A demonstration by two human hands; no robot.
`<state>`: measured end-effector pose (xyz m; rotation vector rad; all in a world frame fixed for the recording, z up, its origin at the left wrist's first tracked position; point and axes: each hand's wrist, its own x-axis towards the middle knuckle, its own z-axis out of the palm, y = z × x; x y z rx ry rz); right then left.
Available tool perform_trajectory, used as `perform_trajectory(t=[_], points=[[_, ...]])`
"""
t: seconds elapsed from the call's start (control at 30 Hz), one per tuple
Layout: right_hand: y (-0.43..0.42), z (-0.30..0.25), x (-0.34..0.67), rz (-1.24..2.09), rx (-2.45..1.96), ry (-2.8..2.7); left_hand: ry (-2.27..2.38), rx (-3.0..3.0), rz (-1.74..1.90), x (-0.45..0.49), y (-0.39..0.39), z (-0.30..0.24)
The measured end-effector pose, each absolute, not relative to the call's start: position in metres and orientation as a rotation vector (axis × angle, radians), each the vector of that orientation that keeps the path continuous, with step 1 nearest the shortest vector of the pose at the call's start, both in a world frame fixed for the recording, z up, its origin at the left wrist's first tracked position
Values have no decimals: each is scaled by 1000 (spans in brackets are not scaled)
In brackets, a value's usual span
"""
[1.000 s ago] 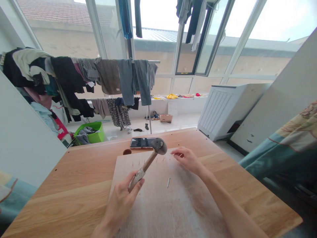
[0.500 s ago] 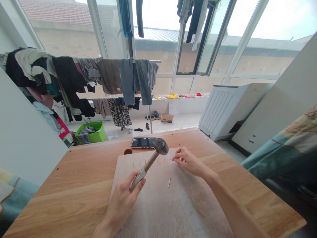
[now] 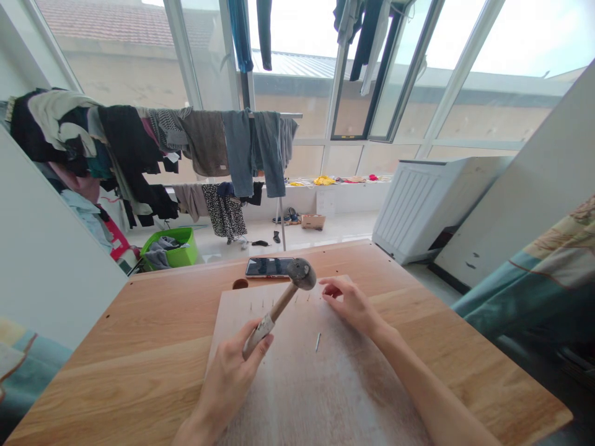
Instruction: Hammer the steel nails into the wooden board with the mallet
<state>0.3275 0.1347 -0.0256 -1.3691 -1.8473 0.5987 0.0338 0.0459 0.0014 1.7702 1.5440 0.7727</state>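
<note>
My left hand is wrapped round the pale, wrapped lower handle of a hammer. Its dark metal head points up and away, raised over a wooden board. Across the far part of the board runs a row of several upright nails, partly hidden behind the hammer. My right hand is over the board's far right corner, at the right end of that row. Its fingers are bent but apart, and I see nothing between them. One loose nail lies nearer, mid-board.
The board lies on a wooden table. Beyond its far edge are a phone and a small round brown object. Past the table stand a laundry rack, a green tub and a white appliance.
The fingers of my right hand have spread and shifted slightly left. My left hand and the hammer stay in place.
</note>
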Motion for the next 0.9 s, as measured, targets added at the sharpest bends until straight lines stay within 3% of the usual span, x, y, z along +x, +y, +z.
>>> perform_trajectory(t=[0.9], points=[[128, -18, 316, 583, -1396, -1770, 1490, 1827, 665, 47, 51, 18]])
